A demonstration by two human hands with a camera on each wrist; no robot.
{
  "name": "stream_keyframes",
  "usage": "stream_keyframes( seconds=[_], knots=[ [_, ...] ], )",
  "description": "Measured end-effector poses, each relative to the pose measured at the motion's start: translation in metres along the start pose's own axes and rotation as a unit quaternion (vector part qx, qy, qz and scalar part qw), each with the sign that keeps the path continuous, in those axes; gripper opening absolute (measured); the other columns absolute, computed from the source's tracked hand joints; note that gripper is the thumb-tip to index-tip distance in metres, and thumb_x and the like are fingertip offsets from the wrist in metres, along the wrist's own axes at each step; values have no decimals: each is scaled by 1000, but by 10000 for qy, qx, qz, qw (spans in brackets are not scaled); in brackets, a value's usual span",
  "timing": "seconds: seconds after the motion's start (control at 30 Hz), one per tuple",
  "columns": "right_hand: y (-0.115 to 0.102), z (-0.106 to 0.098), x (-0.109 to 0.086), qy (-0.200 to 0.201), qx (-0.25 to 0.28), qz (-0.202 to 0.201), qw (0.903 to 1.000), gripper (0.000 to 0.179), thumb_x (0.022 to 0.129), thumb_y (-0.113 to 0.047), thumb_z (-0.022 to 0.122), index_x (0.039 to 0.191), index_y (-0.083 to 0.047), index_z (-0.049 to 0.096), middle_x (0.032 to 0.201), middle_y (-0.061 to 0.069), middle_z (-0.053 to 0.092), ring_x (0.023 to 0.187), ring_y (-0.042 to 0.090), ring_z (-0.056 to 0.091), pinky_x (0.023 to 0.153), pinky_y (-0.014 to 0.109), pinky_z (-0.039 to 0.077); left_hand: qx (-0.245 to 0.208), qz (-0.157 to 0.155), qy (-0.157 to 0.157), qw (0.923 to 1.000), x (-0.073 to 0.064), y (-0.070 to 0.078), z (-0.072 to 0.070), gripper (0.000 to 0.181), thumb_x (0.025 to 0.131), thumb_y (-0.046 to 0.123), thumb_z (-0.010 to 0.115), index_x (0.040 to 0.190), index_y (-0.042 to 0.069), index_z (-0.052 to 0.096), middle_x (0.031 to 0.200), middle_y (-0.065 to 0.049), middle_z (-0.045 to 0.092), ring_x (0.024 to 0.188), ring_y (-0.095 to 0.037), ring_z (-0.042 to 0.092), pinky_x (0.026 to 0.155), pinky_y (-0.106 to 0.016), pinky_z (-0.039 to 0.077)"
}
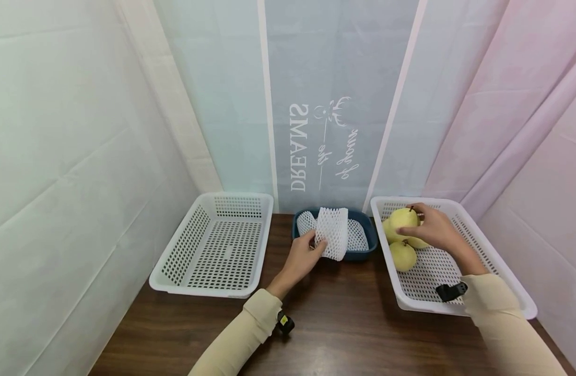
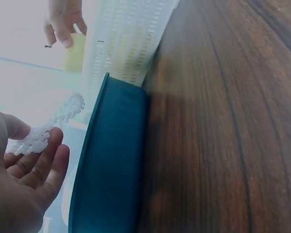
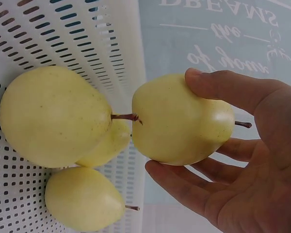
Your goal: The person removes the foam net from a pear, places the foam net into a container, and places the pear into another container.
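My left hand (image 1: 303,257) pinches a white foam fruit net (image 1: 332,233) between thumb and fingers, holding it up over the dark blue bin (image 1: 369,245). More foam nets (image 1: 357,236) lie inside that bin. In the left wrist view the net (image 2: 36,138) hangs beside the bin's teal wall (image 2: 114,155). My right hand (image 1: 435,227) grips a yellow pear (image 3: 182,119), thumb on one side and fingertips on the other, above the right white basket (image 1: 492,256). Other pears, among them one nearer me (image 1: 402,256), sit in that basket below the hand.
A white perforated basket (image 1: 228,250) with nothing in it stands on the left of the dark wooden table (image 1: 334,318). Behind the containers hangs a grey-blue curtain (image 1: 325,62) with printed lettering. Pale cloth walls (image 1: 71,156) flank both sides.
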State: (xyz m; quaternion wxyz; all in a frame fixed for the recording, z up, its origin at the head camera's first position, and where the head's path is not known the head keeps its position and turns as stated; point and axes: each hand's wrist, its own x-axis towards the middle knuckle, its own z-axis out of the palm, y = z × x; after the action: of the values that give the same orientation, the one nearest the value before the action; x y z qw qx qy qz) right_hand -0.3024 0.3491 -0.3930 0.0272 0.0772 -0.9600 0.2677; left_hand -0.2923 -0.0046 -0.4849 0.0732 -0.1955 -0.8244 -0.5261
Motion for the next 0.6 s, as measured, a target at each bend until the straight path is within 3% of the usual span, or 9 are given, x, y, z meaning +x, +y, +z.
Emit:
stream_keyframes(
  seconds=[0.23, 0.6],
  knots=[
    [7, -3, 0, -15, -59, 42, 10000, 84, 92, -39, 83, 146, 14, 47, 139, 43, 57, 126, 61, 56, 100, 69, 49, 47, 42, 98, 9999, 9, 2, 5, 13, 106, 22, 66, 105, 9, 69, 86, -3, 70, 68, -6, 55, 64, -22, 47],
    [18, -4, -2, -37, 27, 42, 10000, 84, 91, -37, 84, 145, 16, 48, 139, 44, 56, 127, 64, 55, 101, 69, 50, -108, -127, 93, 9998, 25, 3, 13, 13, 106, 23, 65, 106, 9, 69, 91, -5, 71, 69, -6, 55, 64, -21, 48]
  ],
)
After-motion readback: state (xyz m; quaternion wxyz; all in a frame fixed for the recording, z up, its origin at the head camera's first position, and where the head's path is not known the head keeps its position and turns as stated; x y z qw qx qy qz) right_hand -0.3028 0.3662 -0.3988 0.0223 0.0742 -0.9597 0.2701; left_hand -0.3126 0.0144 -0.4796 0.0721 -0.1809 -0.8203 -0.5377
